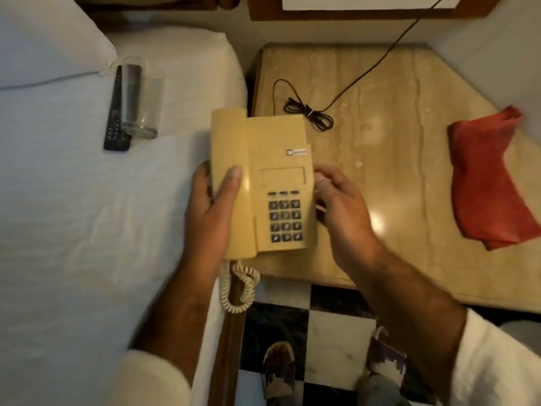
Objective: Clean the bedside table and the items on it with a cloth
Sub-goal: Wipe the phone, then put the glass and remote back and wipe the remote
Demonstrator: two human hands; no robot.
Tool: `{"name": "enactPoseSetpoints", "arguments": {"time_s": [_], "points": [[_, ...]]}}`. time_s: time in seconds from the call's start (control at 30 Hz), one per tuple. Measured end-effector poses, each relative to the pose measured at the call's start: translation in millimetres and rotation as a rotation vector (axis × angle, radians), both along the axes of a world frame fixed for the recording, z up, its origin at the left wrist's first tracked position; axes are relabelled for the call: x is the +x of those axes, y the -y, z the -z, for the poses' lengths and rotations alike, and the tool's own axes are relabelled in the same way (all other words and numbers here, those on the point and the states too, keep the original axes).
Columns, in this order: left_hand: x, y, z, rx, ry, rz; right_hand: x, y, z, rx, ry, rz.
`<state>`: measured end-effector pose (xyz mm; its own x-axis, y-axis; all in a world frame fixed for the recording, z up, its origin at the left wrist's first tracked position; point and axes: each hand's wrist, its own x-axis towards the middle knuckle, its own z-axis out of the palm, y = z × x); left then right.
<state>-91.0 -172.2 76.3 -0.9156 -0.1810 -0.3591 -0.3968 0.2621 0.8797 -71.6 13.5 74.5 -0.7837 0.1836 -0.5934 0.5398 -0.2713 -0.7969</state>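
A beige corded telephone with a dark keypad hangs over the gap between the bed and the bedside table. My left hand grips its handset side, thumb on top. At the phone's right edge my right hand has its fingers curled against the base. The coiled handset cord dangles below. A red cloth lies crumpled on the table's right side, apart from both hands. The black line cord lies bundled on the marble top behind the phone.
On the white bed at the left lie a black remote and a clear glass on its side. A wooden-framed panel stands behind the table. Below are checkered floor tiles and my slippered feet.
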Motion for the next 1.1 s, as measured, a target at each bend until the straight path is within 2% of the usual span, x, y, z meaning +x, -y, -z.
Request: {"name": "enactPoseSetpoints", "arguments": {"time_s": [0.17,0.33,0.4,0.53,0.67,0.87,0.93,1.0,1.07,1.1], "points": [[-86,-75,23,-0.022,-0.055,0.093,-59,-61,2,0.039,-0.056,0.175],[-140,-105,46,-0.056,-0.02,0.108,-98,-83,12,-0.006,-0.045,0.103],[-147,-105,56,-0.093,-0.012,0.101,-105,-82,17,-0.034,-0.021,0.089],[-146,-100,74,-0.177,0.014,0.098,-109,-88,30,0.062,0.015,0.001],[-146,-101,82,-0.196,-0.009,0.115,-104,-93,40,0.08,0.006,-0.006],[-140,-115,83,-0.343,-0.045,0.189,-81,-112,35,0.093,-0.04,-0.021],[-135,-112,82,-0.354,-0.031,0.173,-64,-136,33,0.299,-0.067,-0.026],[-127,-103,76,-0.424,-0.048,0.079,-36,-174,34,0.682,-0.066,-0.004],[-111,-93,69,-0.54,-0.155,0.042,-5,-217,40,1.045,0.051,0.024],[-99,-91,65,-0.57,-0.228,0.056,10,-235,43,1.152,0.162,0.016]]}}
